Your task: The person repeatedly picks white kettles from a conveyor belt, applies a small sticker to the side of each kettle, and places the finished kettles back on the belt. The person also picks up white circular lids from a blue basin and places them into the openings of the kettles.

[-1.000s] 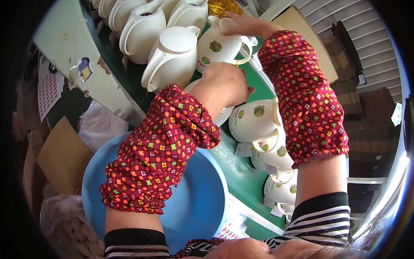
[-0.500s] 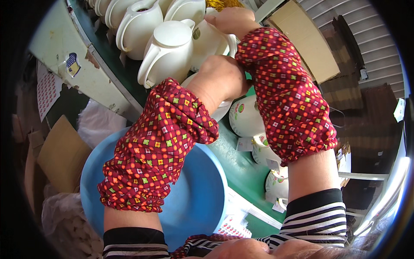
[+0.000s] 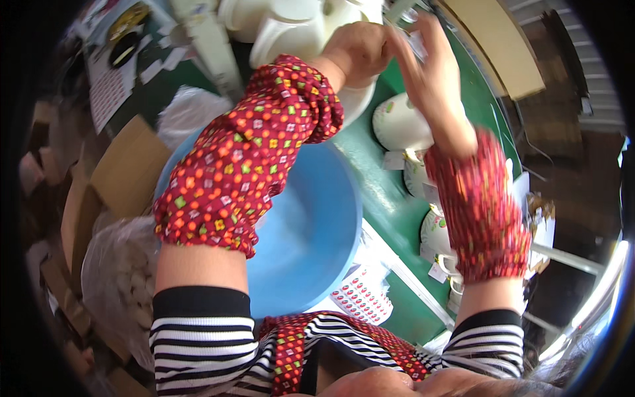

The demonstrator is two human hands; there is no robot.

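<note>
My left hand [image 3: 360,53] is closed in a fist beside a white ceramic pot [image 3: 357,99], which it partly covers. Its fingertips are hidden, so I cannot make out what they grip. Just to the right, my right hand [image 3: 433,79] is raised and slightly blurred, its thumb and fingers apart. A clear shiny glint shows behind or between those fingers. Several more white pots with handles, such as the lidded one [image 3: 284,36], stand at the far edge. Beside the right hand sits a white mug [image 3: 401,124] with a printed pattern.
Below my left forearm is a large blue basin [image 3: 317,218]. Smaller tagged mugs [image 3: 435,231] line the right of the green table [image 3: 377,178]. A sticker sheet [image 3: 364,294] lies by the basin. Cardboard [image 3: 129,165] and a plastic bag of pale pieces [image 3: 126,284] are at left.
My right hand has pulled back from the far pots, toward me and to the right, and its fingers have spread. The view has shifted, and my left hand stays closed by the pots.
</note>
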